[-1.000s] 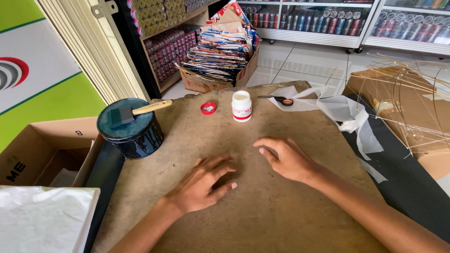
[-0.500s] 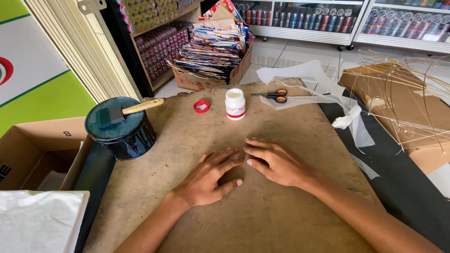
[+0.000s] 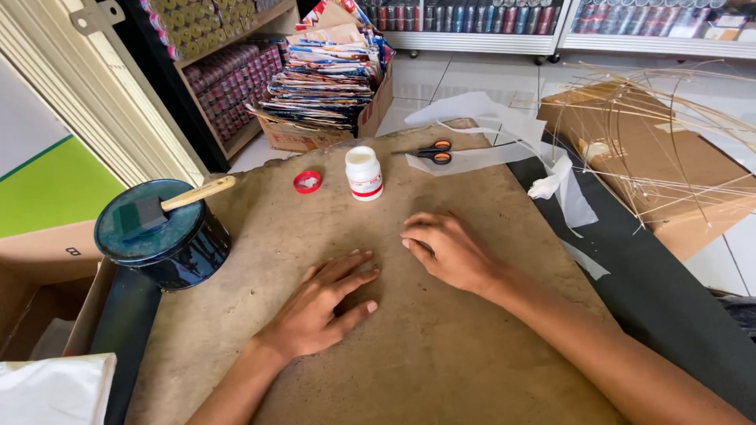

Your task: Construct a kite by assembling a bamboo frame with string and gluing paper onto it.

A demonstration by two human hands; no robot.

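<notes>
My left hand [image 3: 319, 303] lies flat on the brown board [image 3: 441, 362] with its fingers spread, holding nothing. My right hand [image 3: 447, 250] rests palm down just to its right, fingers apart and empty too. Beyond the hands stands a small white bottle [image 3: 364, 173] with a red band, uncapped, and its red cap [image 3: 307, 182] lies to the left of it. Orange-handled scissors [image 3: 431, 152] lie at the far edge of the board on strips of white paper [image 3: 504, 130].
A dark blue tin [image 3: 161, 236] with a wooden-handled brush [image 3: 177, 201] across its lid stands at the left. Open cardboard boxes [image 3: 39, 275] sit further left. Thin bamboo sticks [image 3: 654, 134] lie over cardboard at the right. A box of stacked coloured paper [image 3: 327, 86] and shelves stand behind.
Both hands have slid a little along the board and stay flat on it. The camera has shifted, so the tin and bottle sit slightly lower and more to the left.
</notes>
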